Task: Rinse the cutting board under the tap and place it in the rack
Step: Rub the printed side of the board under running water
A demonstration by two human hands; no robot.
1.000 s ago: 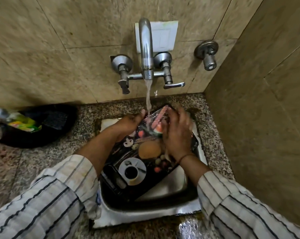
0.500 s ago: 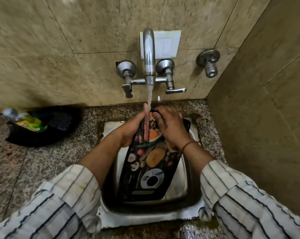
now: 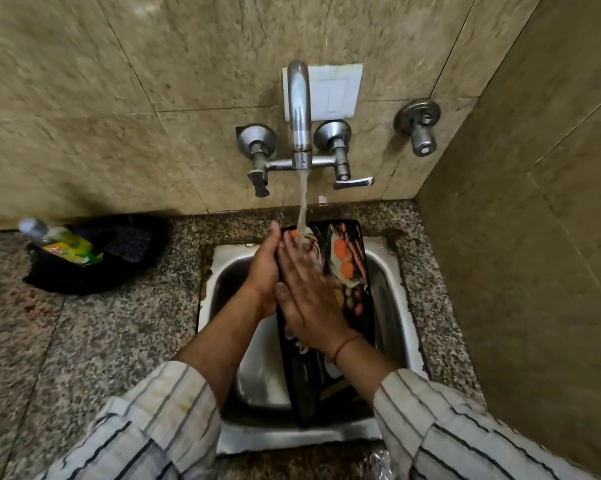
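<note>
A black cutting board (image 3: 352, 271) printed with food pictures stands tilted in the steel sink (image 3: 392, 306), its far end under the running stream from the wall tap (image 3: 301, 112). My left hand (image 3: 266, 271) grips the board's left edge near the top. My right hand (image 3: 307, 289) lies flat on the printed face with fingers spread, the water falling on its fingertips. The board's lower end rests at the sink's near wall. No rack is in view.
A black dish (image 3: 95, 254) with a green soap bottle (image 3: 63, 245) and a dark scrub pad sits on the granite counter at the left. A tiled wall (image 3: 534, 237) closes the right side. A separate valve (image 3: 420, 128) projects right of the tap.
The board has turned from lying slanted across the sink to standing more upright and lengthwise. My right hand slid from the top edge down onto the face. The view shifted downward.
</note>
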